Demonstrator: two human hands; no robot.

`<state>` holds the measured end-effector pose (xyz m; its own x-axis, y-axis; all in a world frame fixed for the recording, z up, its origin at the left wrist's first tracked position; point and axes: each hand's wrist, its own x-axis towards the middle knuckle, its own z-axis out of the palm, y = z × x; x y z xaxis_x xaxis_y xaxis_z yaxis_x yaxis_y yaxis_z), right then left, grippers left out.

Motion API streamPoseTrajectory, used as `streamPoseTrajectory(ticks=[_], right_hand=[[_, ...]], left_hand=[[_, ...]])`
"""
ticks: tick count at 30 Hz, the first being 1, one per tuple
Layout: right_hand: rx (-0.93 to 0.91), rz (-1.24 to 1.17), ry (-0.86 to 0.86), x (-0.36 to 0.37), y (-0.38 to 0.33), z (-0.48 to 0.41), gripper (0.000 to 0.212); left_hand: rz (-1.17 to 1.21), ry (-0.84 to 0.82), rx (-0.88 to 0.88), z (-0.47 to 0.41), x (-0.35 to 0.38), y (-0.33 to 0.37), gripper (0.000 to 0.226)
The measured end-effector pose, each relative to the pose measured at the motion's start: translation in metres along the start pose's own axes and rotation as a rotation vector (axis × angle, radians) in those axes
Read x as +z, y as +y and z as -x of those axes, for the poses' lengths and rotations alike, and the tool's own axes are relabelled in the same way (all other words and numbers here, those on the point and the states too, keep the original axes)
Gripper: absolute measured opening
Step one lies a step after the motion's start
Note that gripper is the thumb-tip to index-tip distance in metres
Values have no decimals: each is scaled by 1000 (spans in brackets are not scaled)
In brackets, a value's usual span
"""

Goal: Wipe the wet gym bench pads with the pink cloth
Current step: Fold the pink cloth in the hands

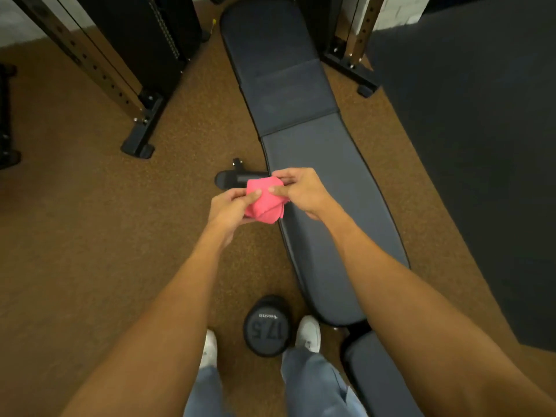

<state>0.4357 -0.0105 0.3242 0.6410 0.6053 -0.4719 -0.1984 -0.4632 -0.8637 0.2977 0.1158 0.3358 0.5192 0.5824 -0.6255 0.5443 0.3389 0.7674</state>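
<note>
A bunched pink cloth (264, 203) hangs in the air just left of the bench, held by both hands. My left hand (230, 207) pinches its left side with thumb on top. My right hand (298, 191) pinches its upper right edge. The grey bench runs from bottom right to top centre: a long seat pad (337, 206), a darker middle section (288, 94), and a back pad (261, 31) further away. A short pad (373, 374) lies nearest me at the bottom right.
A dumbbell marked 17.5 (266, 326) stands on the brown floor between my white shoes (308, 332). The bench foot (234, 177) sticks out left. Rack uprights stand at left (141, 115) and top right (355, 64). A dark mat (481, 145) covers the right.
</note>
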Motion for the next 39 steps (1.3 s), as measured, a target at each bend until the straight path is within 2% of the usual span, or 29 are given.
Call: streamPoseTrajectory(ticks=[2,4,13,16,24,33,39], right_hand=[[29,22,16,15,15,16,46],[53,67,38,36,35,36,46],[160,239,124,131,182,120,31],[234,270,101,158,237,136,29],[372,349,115,195,356,146,28],[452,399,78,205,404,141,37],[456,385,26,192,380,144,38]], left_hand=[[-74,23,0,4,-9,-26,17],[-154,23,-11,7,-21,-60,12],[-424,-48,-47,36,-54,-236,27],[-503,-74,-83,39,-58,-298,29],[-529,-93,-172,22,-41,-421,27],[-661,-109,-190,8,-31,-462,26],[-766,-165,-248,19,-35,-422,32]])
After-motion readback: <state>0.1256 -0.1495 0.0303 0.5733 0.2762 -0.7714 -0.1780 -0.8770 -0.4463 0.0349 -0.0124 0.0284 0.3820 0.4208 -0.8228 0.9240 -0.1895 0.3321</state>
